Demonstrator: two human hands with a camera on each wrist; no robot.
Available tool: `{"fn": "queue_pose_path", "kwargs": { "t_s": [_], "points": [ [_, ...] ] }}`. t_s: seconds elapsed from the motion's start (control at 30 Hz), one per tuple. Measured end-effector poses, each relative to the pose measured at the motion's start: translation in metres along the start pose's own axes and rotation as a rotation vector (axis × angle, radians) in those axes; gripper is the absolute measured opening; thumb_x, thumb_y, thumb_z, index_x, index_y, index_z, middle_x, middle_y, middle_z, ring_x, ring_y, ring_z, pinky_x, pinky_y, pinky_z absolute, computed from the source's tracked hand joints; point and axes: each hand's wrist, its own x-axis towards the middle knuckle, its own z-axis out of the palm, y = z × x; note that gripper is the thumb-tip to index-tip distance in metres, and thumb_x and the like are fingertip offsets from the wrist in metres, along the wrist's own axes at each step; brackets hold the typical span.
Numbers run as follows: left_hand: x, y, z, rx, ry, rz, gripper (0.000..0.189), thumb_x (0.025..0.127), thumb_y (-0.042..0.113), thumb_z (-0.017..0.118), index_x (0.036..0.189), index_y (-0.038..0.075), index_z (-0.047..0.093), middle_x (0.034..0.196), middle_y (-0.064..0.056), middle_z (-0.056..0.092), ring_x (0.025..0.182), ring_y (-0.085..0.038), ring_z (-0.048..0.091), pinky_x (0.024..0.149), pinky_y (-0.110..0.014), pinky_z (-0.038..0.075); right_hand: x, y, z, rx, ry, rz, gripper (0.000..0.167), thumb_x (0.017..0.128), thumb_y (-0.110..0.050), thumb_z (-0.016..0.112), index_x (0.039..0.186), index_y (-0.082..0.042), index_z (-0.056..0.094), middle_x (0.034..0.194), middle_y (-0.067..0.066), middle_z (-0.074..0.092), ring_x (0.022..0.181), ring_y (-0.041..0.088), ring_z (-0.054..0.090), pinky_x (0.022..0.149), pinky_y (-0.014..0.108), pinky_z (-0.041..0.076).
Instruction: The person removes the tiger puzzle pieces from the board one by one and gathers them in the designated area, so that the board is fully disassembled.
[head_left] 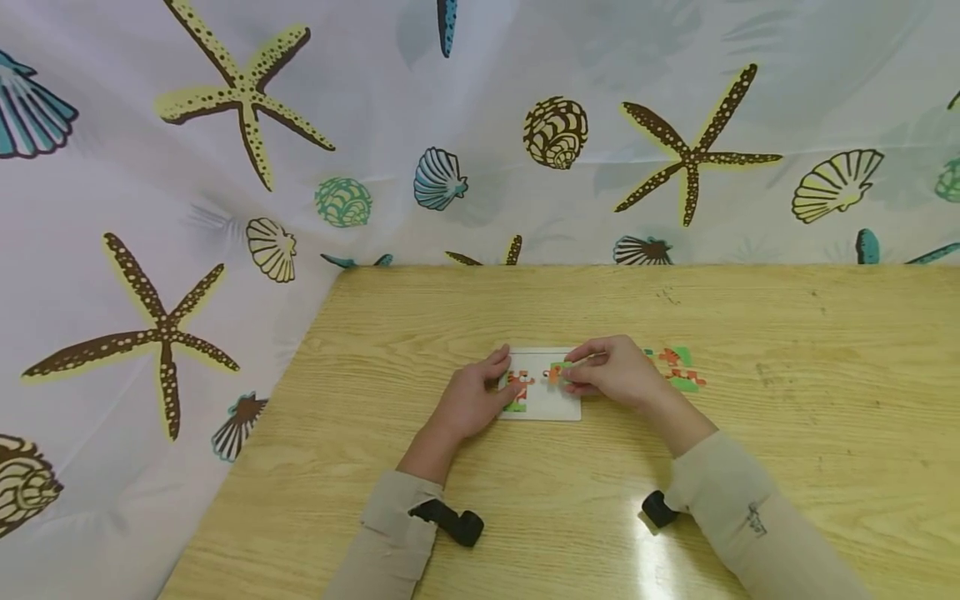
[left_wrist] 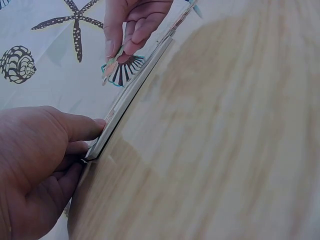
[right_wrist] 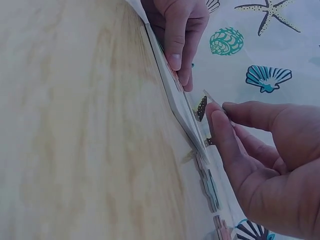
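A white puzzle tray lies flat on the wooden table. My left hand grips its left end, the thumb over the top and the other fingers at the edge. Beside that thumb, red and green jigsaw pieces sit in the left part of the tray. Over the tray's right part, my right hand pinches an orange and green jigsaw piece between thumb and fingers. The right wrist view shows this piece tilted and held above the tray surface, apart from it.
More jigsaw pieces, red and green, lie on the table right of the tray, partly behind my right hand. A white cloth printed with shells and starfish hangs along the back and left table edges. Black straps with cameras are on both wrists.
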Motion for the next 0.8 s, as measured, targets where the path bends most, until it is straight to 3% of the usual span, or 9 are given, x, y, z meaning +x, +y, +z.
{"fn": "queue_pose_path", "kwargs": {
  "t_s": [0.53,0.8],
  "points": [
    [0.0,-0.003,0.001,-0.016,0.006,0.011,0.057,0.101,0.02,0.071,0.15,0.0,0.05,0.163,-0.005,0.04,0.153,-0.026,0.033,0.123,-0.044,0.032,-0.009,0.003,-0.014,-0.075,-0.011,-0.033,0.026,0.098,-0.003,0.071,0.119,0.013,0.066,0.101,0.021,0.077,0.082,0.021,0.077,0.077,0.032,0.064],
    [-0.001,-0.002,0.0,-0.018,0.006,0.008,0.056,0.101,0.019,0.071,0.149,-0.001,0.05,0.163,-0.005,0.04,0.153,-0.025,0.033,0.124,-0.043,0.031,-0.012,0.001,-0.023,-0.084,-0.07,-0.035,0.025,0.098,0.0,0.07,0.116,0.015,0.064,0.101,0.021,0.077,0.082,0.021,0.077,0.074,0.031,0.064]
  ]
}}
